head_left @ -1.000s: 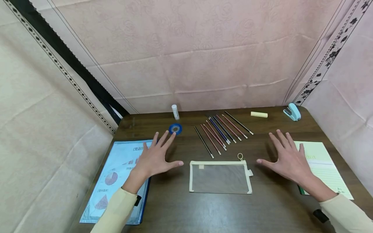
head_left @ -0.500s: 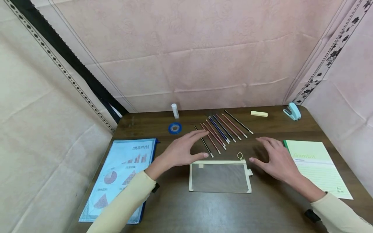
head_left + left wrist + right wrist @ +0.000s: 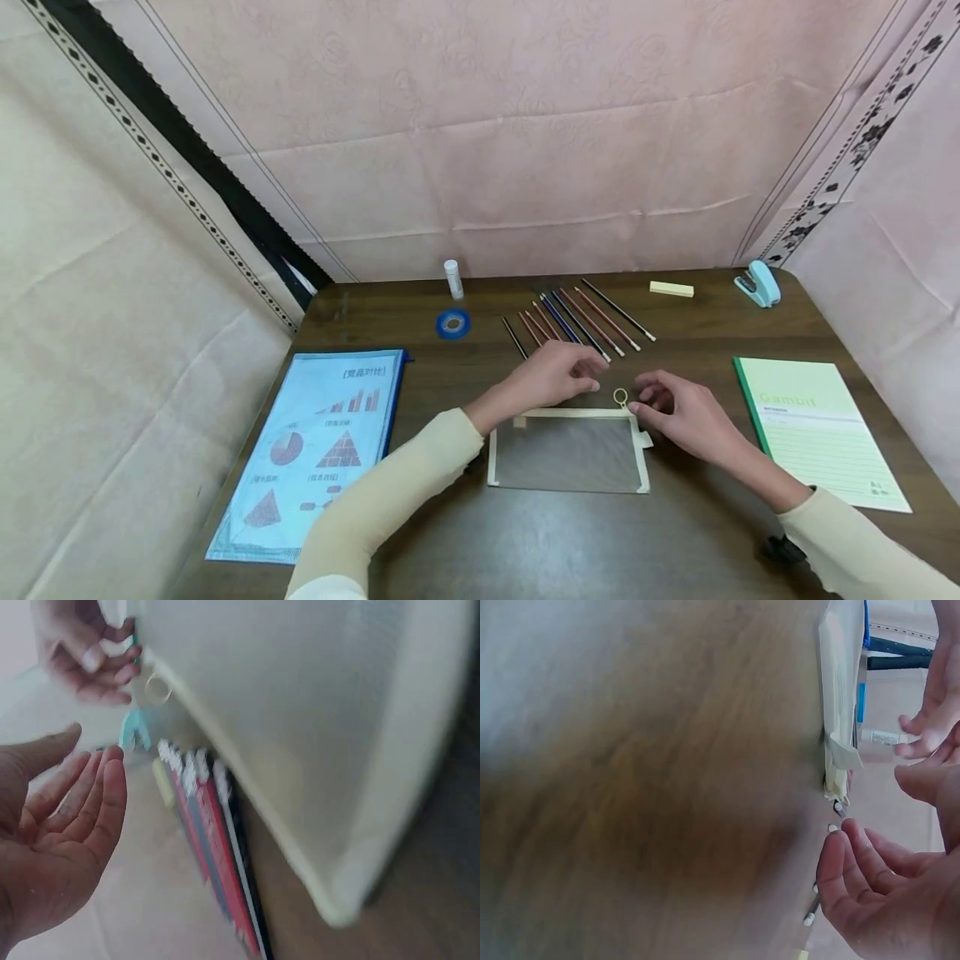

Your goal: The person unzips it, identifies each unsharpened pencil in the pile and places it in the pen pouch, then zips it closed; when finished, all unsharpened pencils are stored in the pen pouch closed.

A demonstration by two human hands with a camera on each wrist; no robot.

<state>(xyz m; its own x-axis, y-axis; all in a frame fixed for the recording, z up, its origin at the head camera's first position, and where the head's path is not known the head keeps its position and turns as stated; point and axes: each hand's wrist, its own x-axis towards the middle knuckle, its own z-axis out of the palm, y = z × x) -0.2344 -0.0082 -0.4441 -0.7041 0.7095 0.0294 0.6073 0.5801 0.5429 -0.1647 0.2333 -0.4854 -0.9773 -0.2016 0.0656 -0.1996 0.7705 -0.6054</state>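
A grey mesh zip pouch (image 3: 567,454) with a cream border lies flat on the brown table. At its top right corner sits a zipper ring (image 3: 620,397). My left hand (image 3: 555,377) hovers over the pouch's top edge, fingers gently bent and holding nothing; the left wrist view shows the left palm (image 3: 56,855) with thumb and fingers apart. My right hand (image 3: 686,417) is close beside the ring, fingers bent, its thumb tip near the ring. In the right wrist view the right fingers (image 3: 855,870) grip nothing. Several pencils (image 3: 592,317) lie in a row beyond, partly hidden by the left hand.
A blue folder (image 3: 315,450) with printed charts lies at left, a green notepad (image 3: 821,433) at right. Along the back are a glue stick (image 3: 453,280), blue tape roll (image 3: 453,323), pale yellow block (image 3: 671,289) and light blue stapler (image 3: 758,284). Curtains hang around the table.
My left hand has moved right from beside the folder to above the pouch's top edge. The right hand has come left to the ring. Both hands' spread fingers have bent.
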